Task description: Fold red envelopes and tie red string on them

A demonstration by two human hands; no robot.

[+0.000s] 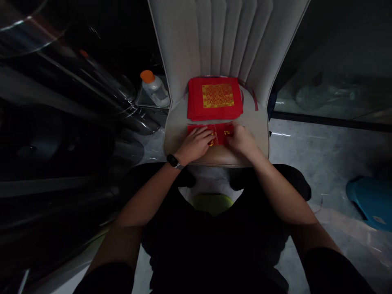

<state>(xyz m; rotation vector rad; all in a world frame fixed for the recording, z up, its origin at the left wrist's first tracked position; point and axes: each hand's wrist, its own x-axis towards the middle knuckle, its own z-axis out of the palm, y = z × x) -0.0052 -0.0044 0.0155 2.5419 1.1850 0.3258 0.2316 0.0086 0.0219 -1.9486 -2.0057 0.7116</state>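
Observation:
Red paper with gold print [223, 139], looking like red envelopes, lies at the front of the grey chair's seat [177, 122]. A thin pale line runs down its middle; whether it is one folded piece or two side by side, I cannot tell. My left hand [197, 142] rests flat on its left part, fingers stretched out, a dark band on the wrist. At its right end, my right hand [241, 140] has curled fingers closed on the edge. Just behind lies a stack of larger red bags [197, 113] with a gold pattern on top and dark red ribbons [255, 101].
Left of the chair, a clear bottle with an orange cap [156, 90] stands on a small shelf. A ribbed backrest [217, 36] rises behind the bags. A blue plastic object [372, 202] is on the floor at right. Dark glossy surfaces [101, 77] line the left.

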